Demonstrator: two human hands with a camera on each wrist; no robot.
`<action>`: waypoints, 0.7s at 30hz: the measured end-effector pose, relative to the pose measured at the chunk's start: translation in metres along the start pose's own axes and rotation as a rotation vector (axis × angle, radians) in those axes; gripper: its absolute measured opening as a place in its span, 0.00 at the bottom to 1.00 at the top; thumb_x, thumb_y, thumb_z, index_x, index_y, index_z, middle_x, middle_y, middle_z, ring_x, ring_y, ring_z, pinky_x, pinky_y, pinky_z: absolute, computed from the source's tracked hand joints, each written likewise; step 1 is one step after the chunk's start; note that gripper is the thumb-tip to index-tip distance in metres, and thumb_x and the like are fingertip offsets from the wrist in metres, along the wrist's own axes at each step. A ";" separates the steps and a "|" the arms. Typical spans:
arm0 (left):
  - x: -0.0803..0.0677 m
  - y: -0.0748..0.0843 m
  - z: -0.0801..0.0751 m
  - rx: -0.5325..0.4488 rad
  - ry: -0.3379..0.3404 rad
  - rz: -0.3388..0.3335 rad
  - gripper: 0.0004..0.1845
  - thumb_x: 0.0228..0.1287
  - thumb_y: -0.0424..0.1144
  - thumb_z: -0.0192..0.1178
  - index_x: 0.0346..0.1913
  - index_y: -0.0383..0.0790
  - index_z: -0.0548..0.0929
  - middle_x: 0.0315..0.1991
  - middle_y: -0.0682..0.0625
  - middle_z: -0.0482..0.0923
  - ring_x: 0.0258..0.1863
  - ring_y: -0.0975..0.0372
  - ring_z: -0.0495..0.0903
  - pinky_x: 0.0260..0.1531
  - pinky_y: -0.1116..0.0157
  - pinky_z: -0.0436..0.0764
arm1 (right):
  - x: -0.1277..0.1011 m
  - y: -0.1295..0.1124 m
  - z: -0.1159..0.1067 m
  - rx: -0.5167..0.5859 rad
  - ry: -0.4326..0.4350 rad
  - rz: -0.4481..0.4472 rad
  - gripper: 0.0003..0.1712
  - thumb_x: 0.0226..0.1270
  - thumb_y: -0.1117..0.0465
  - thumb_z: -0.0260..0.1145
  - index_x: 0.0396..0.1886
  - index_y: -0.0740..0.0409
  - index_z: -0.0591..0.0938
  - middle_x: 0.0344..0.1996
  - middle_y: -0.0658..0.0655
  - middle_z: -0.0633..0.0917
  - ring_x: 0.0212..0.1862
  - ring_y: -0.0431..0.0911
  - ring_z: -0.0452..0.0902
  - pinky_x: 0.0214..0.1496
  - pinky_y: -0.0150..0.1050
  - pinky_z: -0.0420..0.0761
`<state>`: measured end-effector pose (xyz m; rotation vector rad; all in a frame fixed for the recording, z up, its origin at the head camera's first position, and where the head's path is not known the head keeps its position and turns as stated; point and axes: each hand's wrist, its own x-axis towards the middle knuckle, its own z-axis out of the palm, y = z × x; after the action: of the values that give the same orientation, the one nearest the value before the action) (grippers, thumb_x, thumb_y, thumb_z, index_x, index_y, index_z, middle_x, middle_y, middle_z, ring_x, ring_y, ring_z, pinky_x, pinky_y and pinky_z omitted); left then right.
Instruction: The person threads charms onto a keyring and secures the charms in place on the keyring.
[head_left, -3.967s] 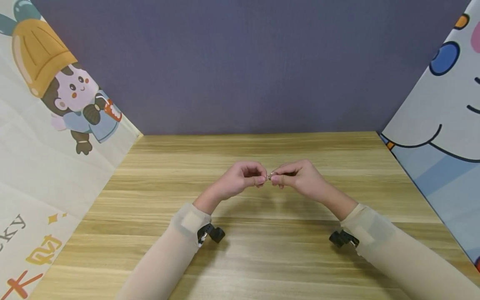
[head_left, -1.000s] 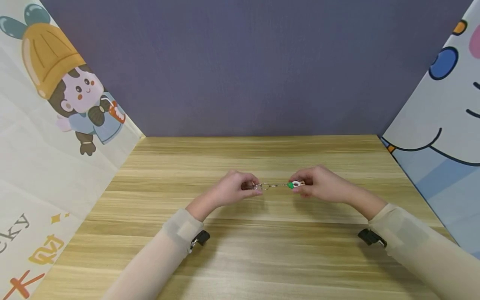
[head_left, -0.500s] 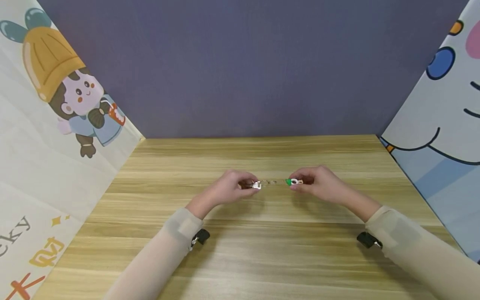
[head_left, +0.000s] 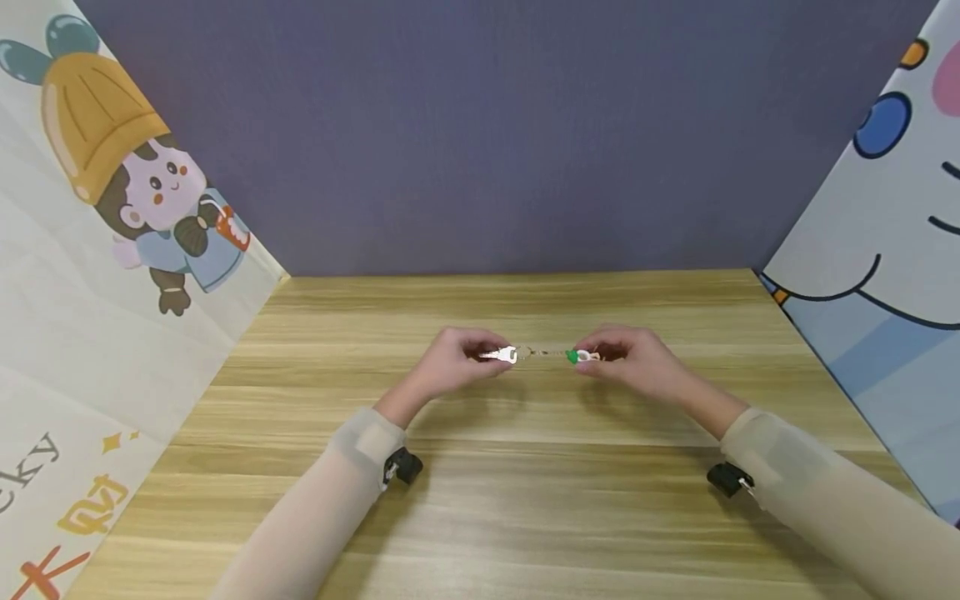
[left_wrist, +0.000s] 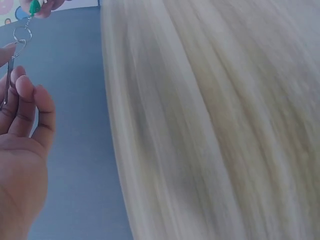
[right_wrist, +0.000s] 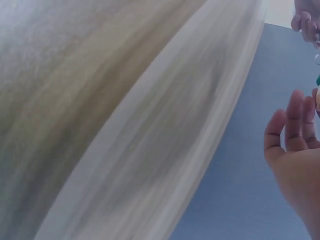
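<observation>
A shiny silver key [head_left: 504,355] is pinched between the thumb and fingers of my left hand [head_left: 455,360], its narrow end pointing left. Metal rings [left_wrist: 22,35] link the key's wide end to a thin chain [head_left: 553,353]. The chain runs nearly straight across to a small green and white charm [head_left: 581,356], which my right hand [head_left: 637,360] pinches. Both hands are raised over the wooden table [head_left: 525,500], with the keychain stretched between them. In the right wrist view the charm is mostly cut off at the edge.
A dark blue-grey panel [head_left: 510,133] stands behind the table. Printed cartoon sheets hang at the left [head_left: 60,333] and the right [head_left: 885,250]. Each sleeve carries a small black wrist camera, the left one [head_left: 405,467] and the right one [head_left: 727,479].
Four seconds ago both hands met at a small metal piece; they have since drawn apart, showing the chain and charm. In the last half second both rose slightly and the key turned flatter to view.
</observation>
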<state>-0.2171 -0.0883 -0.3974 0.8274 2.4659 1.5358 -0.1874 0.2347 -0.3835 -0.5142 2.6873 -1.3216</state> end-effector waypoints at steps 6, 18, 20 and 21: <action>0.005 -0.008 0.000 0.058 -0.023 -0.007 0.16 0.63 0.39 0.77 0.52 0.38 0.91 0.41 0.46 0.92 0.34 0.65 0.86 0.37 0.68 0.88 | 0.006 0.010 0.002 0.011 -0.032 0.032 0.15 0.68 0.51 0.78 0.51 0.49 0.91 0.44 0.55 0.88 0.42 0.47 0.80 0.42 0.34 0.83; 0.010 -0.025 0.009 0.010 -0.011 -0.056 0.16 0.62 0.40 0.78 0.50 0.38 0.92 0.37 0.47 0.88 0.31 0.64 0.81 0.31 0.71 0.83 | 0.011 0.028 0.016 0.072 -0.045 0.064 0.16 0.67 0.52 0.79 0.51 0.51 0.92 0.43 0.53 0.87 0.41 0.45 0.80 0.41 0.34 0.83; 0.009 -0.030 0.010 0.007 -0.006 -0.059 0.16 0.62 0.41 0.78 0.50 0.37 0.92 0.37 0.46 0.88 0.32 0.65 0.81 0.32 0.70 0.84 | 0.013 0.031 0.019 0.079 -0.057 0.068 0.16 0.66 0.52 0.80 0.51 0.51 0.92 0.42 0.54 0.87 0.40 0.45 0.79 0.39 0.34 0.83; 0.008 -0.032 0.010 0.004 -0.003 -0.064 0.16 0.62 0.40 0.78 0.50 0.37 0.92 0.36 0.46 0.88 0.32 0.65 0.81 0.32 0.71 0.83 | 0.014 0.032 0.020 0.079 -0.064 0.066 0.16 0.66 0.52 0.80 0.51 0.51 0.92 0.41 0.54 0.87 0.39 0.45 0.79 0.39 0.34 0.83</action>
<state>-0.2319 -0.0871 -0.4282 0.7431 2.4687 1.5074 -0.2035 0.2327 -0.4201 -0.4474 2.5656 -1.3631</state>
